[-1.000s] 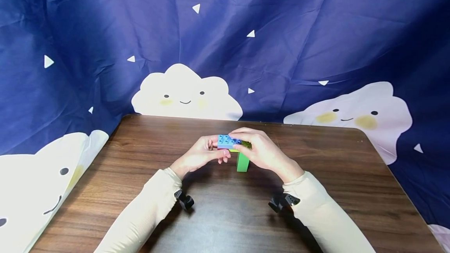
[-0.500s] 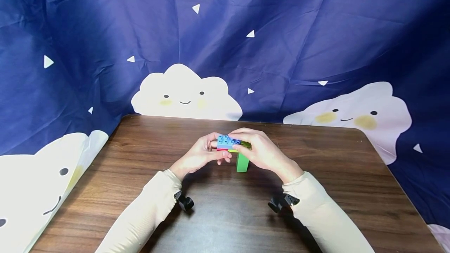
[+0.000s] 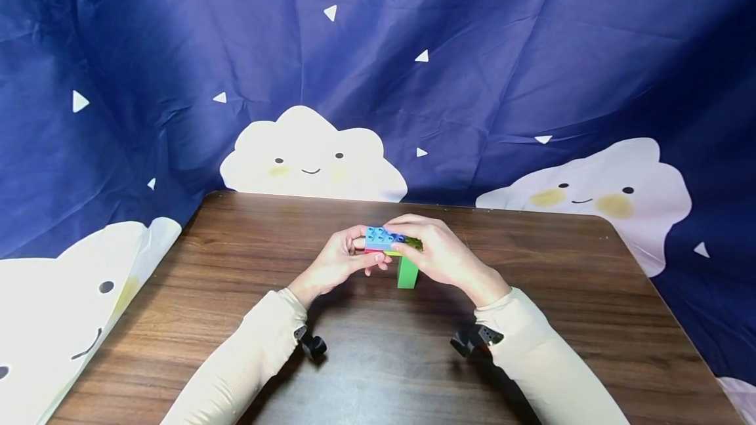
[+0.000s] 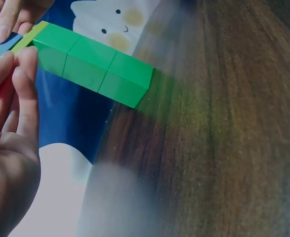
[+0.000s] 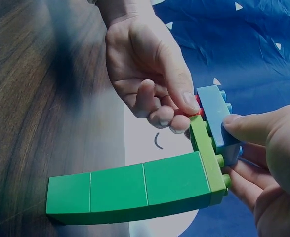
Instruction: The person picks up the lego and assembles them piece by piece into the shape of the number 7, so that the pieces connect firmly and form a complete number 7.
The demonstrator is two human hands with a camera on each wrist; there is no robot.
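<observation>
A column of green toy building bricks (image 5: 117, 185) stands on the table, capped by a long yellow-green brick (image 5: 204, 148). One end of that cap overhangs toward my left hand (image 3: 336, 258). On top lies a blue studded brick (image 3: 378, 239), its near end pinched between my right hand's (image 3: 445, 251) thumb and fingers. Under the blue brick, beside the cap's overhanging end, a red brick (image 5: 198, 101) shows in part. My left thumb and fingers pinch the red brick and hide most of it. Whether all the studs are fully seated, I cannot tell.
The dark wooden table (image 3: 378, 359) spreads around the bricks. A blue curtain (image 3: 366, 71) with white clouds hangs right behind the table's back edge and at its left side. Black wrist cameras (image 3: 313, 345) jut inward from both sleeves.
My left fingers have shifted very slightly, and a little more red shows under the blue brick. The right hand and the green column stay where they were.
</observation>
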